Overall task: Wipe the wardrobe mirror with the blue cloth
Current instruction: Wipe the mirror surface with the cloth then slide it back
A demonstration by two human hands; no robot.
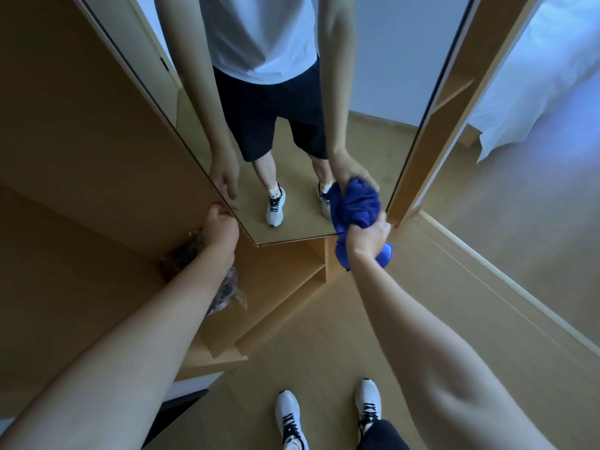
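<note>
So right hand (368,237) has fingers curled tight round the bunched blue cloth (355,206), pressed on the mirror (292,131) near its bottom right corner, w/ left hand (220,227) fingers curled gripping the mirror's lower left edge

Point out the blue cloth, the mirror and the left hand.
blue cloth (357,206): head view, on the bunched folds above the fist.
mirror (292,177): head view, on the lower glass.
left hand (222,227): head view, on its back, at the mirror's edge.
</note>
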